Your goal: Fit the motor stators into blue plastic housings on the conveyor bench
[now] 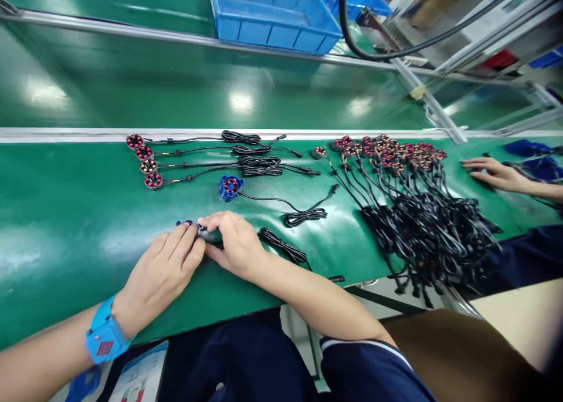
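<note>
My left hand (pixel 165 267), with a blue wrist strap (pixel 105 331), is closed over a blue-rimmed motor part (pixel 188 222) on the green bench, hiding most of it. Beside it, my right hand (pixel 235 243) pinches a dark, smooth, rounded piece (pixel 213 235) against that part; its exact kind is hidden by my fingers. A bundled black cable (pixel 284 246) lies just right of my right hand. Above my hands sits a blue motor housing (pixel 231 187) with a coil stator inside, its coiled cable (pixel 305 216) stretching to the right.
Several coil stators (pixel 148 166) with bundled cables lie in rows farther back. A big heap of stators and black cables (pixel 413 214) covers the bench to the right. Another person's hand (pixel 497 173) rests beyond it, near blue parts (pixel 528 148). Blue bins (pixel 277 32) stand behind a metal rail.
</note>
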`<action>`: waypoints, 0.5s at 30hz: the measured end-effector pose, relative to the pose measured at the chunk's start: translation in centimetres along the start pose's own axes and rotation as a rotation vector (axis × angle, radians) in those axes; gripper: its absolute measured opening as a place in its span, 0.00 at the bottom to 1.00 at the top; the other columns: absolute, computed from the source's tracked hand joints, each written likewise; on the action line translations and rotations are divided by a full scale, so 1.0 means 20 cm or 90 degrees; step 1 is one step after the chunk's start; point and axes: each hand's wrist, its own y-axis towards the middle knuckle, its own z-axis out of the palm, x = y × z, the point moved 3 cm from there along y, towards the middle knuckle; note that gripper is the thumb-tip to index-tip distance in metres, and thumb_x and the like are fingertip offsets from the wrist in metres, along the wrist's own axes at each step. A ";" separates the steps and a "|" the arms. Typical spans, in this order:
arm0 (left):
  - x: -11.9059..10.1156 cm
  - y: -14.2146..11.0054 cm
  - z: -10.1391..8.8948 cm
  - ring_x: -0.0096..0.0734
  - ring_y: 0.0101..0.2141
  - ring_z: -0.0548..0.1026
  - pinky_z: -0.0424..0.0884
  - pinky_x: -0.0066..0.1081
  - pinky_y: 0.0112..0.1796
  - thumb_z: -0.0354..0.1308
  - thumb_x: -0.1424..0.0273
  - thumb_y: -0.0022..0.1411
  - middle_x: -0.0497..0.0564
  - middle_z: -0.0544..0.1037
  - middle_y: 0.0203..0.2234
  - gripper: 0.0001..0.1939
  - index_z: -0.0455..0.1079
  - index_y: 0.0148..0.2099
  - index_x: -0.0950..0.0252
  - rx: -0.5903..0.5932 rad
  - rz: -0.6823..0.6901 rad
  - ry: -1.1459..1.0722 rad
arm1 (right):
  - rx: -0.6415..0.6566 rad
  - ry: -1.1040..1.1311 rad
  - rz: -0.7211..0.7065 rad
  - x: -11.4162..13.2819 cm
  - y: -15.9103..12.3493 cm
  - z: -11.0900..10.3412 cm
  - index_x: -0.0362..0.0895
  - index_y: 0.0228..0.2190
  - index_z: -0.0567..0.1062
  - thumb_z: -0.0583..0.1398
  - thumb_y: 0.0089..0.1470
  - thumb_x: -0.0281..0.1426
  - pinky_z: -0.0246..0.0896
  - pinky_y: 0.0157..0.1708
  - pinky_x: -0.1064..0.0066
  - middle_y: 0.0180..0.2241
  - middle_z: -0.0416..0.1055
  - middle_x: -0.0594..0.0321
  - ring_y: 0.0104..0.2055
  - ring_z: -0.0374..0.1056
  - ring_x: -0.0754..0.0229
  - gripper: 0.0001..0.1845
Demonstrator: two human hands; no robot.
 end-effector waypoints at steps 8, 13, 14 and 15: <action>0.08 0.03 0.04 0.47 0.48 0.76 0.72 0.42 0.47 0.50 0.79 0.69 0.64 0.77 0.48 0.15 0.63 0.57 0.71 -0.002 -0.071 -0.138 | 0.016 -0.032 -0.007 0.01 0.02 -0.01 0.44 0.45 0.67 0.62 0.64 0.31 0.68 0.48 0.63 0.44 0.76 0.54 0.49 0.73 0.56 0.11; 0.26 -0.02 0.11 0.50 0.59 0.69 0.69 0.49 0.56 0.70 0.59 0.59 0.63 0.70 0.59 0.33 0.59 0.60 0.63 -0.016 -0.246 -0.359 | 0.034 -0.103 -0.020 0.00 0.08 -0.15 0.43 0.49 0.69 0.66 0.60 0.46 0.62 0.53 0.58 0.46 0.76 0.54 0.51 0.71 0.51 0.24; 0.28 -0.03 0.12 0.50 0.58 0.70 0.69 0.49 0.56 0.72 0.57 0.57 0.63 0.70 0.59 0.37 0.58 0.61 0.63 0.006 -0.266 -0.390 | 0.018 -0.147 -0.007 -0.02 0.10 -0.20 0.43 0.49 0.71 0.66 0.60 0.48 0.61 0.53 0.57 0.46 0.76 0.53 0.51 0.70 0.49 0.26; 0.29 -0.03 0.14 0.48 0.57 0.72 0.70 0.48 0.55 0.73 0.57 0.55 0.61 0.72 0.57 0.39 0.57 0.61 0.63 0.029 -0.280 -0.419 | 0.000 -0.201 0.012 -0.04 0.12 -0.24 0.43 0.49 0.72 0.65 0.60 0.50 0.60 0.53 0.55 0.48 0.75 0.51 0.51 0.70 0.48 0.26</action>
